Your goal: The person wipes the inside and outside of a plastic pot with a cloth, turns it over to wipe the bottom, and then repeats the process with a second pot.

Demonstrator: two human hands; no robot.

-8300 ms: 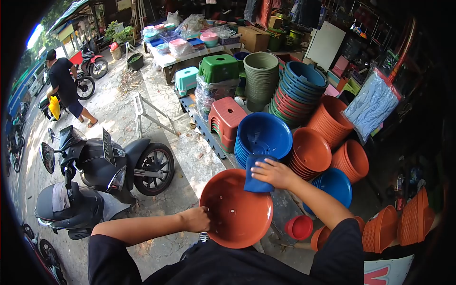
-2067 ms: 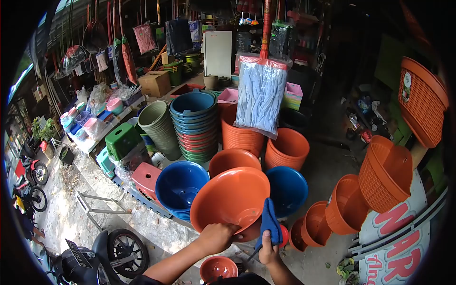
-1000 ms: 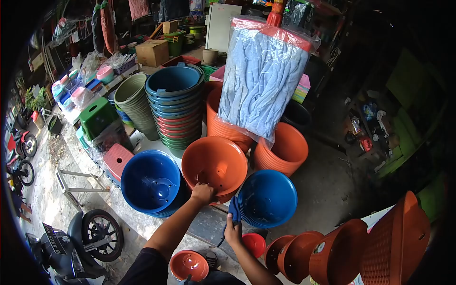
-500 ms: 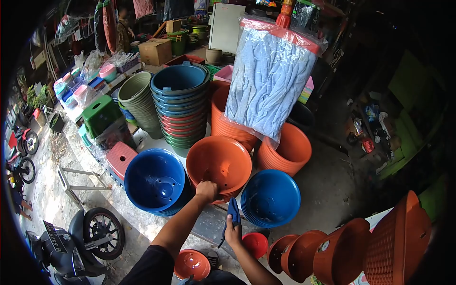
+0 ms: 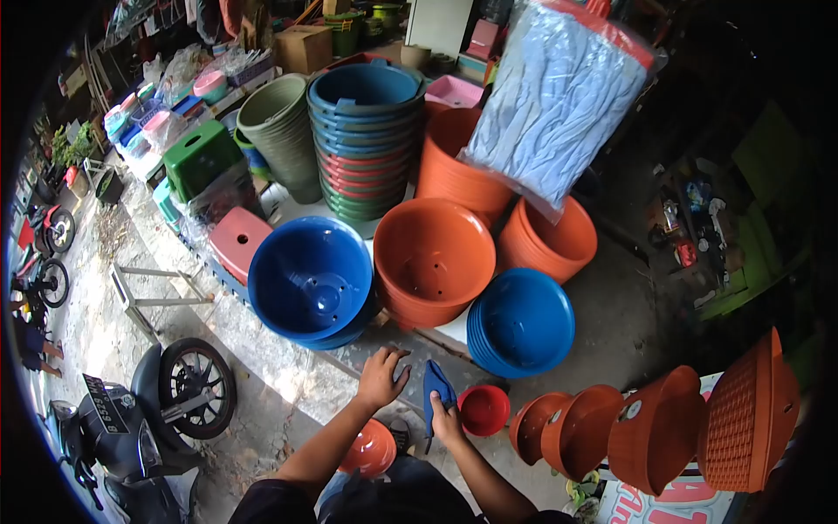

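Note:
My left hand (image 5: 382,378) is empty, its fingers spread, just in front of the stacked bowls. My right hand (image 5: 446,419) grips a folded dark blue cloth (image 5: 437,389) upright. Beyond them stand a stack of orange bowls (image 5: 435,253), a dark blue stack (image 5: 310,278) to its left and a lighter blue stack (image 5: 522,323) to its right. The bowls have small holes in the bottom. A small red bowl (image 5: 484,410) lies low, right of the cloth. An orange bowl (image 5: 370,449) is partly hidden below my left forearm.
Tall bucket stacks (image 5: 365,131) and a plastic-wrapped blue mop head (image 5: 559,105) stand behind. A green stool (image 5: 202,162) and pink stool (image 5: 240,243) are at the left. A motorcycle (image 5: 144,419) is lower left; brown pots (image 5: 650,428) hang lower right.
My left hand has come out of the orange bowl and opened nearer to me. My right hand still holds the cloth. The view has shifted, so the bowls sit higher and further right.

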